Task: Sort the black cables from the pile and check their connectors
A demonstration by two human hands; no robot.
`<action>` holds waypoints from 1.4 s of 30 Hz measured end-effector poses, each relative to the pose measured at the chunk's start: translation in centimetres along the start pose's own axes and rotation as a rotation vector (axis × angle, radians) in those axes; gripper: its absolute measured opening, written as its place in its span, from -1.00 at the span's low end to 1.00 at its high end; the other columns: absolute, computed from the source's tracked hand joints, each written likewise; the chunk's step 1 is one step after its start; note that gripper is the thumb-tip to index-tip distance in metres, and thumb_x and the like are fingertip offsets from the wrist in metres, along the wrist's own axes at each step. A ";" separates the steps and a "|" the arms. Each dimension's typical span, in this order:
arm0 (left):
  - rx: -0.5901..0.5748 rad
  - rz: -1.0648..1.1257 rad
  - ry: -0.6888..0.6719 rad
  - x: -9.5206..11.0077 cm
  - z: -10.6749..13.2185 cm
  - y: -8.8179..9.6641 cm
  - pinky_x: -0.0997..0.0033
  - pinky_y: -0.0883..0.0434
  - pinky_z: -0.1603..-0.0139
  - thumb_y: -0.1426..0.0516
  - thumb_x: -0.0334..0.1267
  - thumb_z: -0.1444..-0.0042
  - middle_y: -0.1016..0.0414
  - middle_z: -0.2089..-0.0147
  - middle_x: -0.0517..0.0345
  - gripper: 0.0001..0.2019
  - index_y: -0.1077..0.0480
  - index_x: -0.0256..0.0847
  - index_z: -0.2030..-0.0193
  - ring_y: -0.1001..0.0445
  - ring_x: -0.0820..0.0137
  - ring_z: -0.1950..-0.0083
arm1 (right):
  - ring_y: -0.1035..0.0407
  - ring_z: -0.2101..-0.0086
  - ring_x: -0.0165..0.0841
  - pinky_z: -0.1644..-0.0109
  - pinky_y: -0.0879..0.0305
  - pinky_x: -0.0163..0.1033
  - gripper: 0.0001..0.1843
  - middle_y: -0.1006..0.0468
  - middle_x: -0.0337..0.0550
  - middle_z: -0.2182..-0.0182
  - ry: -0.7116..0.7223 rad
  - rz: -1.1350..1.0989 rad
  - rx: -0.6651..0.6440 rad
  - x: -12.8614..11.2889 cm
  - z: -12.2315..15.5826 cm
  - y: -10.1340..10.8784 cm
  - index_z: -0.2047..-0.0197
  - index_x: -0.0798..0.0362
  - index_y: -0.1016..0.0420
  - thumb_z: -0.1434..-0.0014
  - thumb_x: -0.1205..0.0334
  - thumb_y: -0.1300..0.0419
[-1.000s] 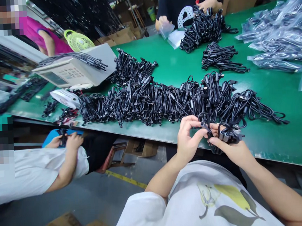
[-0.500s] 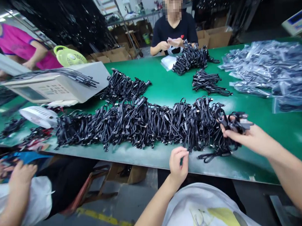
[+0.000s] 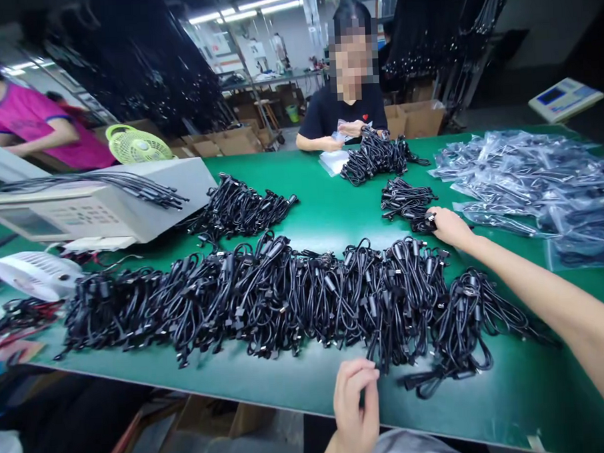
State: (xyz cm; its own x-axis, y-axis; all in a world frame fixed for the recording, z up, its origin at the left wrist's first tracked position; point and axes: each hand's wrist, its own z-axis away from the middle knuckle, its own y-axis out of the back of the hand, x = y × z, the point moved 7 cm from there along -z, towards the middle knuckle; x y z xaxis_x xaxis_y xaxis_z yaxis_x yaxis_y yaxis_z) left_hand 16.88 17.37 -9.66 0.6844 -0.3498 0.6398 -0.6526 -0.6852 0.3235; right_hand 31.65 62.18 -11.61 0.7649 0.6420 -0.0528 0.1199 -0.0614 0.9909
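Observation:
My right hand (image 3: 449,228) reaches across the green table to a small pile of black cables (image 3: 405,200), its fingers closed on cables at the pile's near right edge. My left hand (image 3: 357,401) hovers at the table's near edge, thumb and fingertips brought together in a loop with nothing visible in them. Just beyond it stretches a long row of bundled black cables (image 3: 305,296) with plugs at their ends. At the row's right end lies a looser cable bundle (image 3: 469,316), its tail pointing right, below my right forearm.
Bagged cables (image 3: 530,183) are heaped at the right. Another cable heap (image 3: 246,205) lies beside a beige tester (image 3: 81,209) at left, near a white fan (image 3: 36,275). Across the table a co-worker (image 3: 354,117) handles small bags behind a cable pile (image 3: 379,155).
My right hand has let go of the cables it held at the row's right end and moved away from me to the small pile. My left hand keeps its curled shape. The view has tilted up.

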 end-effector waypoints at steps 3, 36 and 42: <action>-0.013 0.027 -0.013 0.0 -0.3 -0.1 0.44 -0.54 0.08 -0.07 -0.66 -0.18 -0.52 0.17 0.02 -0.74 -0.43 -0.29 0.12 -0.54 0.42 0.15 | -0.49 -0.01 -0.18 -0.10 -0.49 0.07 -0.61 -0.54 -0.02 -0.08 0.057 0.034 -0.005 -0.1 -1.5 -0.9 -0.21 0.07 -0.46 -0.41 0.08 -0.25; -0.400 0.056 -0.284 7.9 0.9 -6.5 0.27 -0.57 0.06 -0.11 -0.49 -0.28 -0.61 0.11 0.05 -0.73 -0.42 -0.13 -0.04 -0.59 0.33 0.11 | -0.42 -0.19 0.03 -0.26 -0.37 0.11 -0.42 -0.52 0.12 -0.25 -0.286 -0.310 0.096 1.2 31.8 3.8 -0.37 0.07 -0.38 -0.38 -0.01 -0.17; -0.760 -0.081 -0.227 9.0 1.9 -13.5 0.02 -0.58 -0.16 -0.12 -0.34 -0.35 -0.57 -0.19 -0.18 -0.63 -0.34 -0.24 -0.28 -0.57 0.12 -0.18 | -0.48 -0.07 0.14 -0.15 -0.40 0.24 -0.48 -0.57 0.27 -0.12 -0.343 -0.269 0.206 1.8 32.5 4.3 -0.34 0.15 -0.44 -0.45 0.12 0.01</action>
State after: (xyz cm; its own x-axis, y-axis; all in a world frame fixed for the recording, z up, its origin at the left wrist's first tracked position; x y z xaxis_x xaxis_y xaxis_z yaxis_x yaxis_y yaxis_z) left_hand 32.46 22.23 -9.57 0.7350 -0.4956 0.4627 -0.5852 -0.1191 0.8021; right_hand 54.07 38.25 -11.51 0.8501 0.3691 -0.3757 0.4382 -0.1001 0.8933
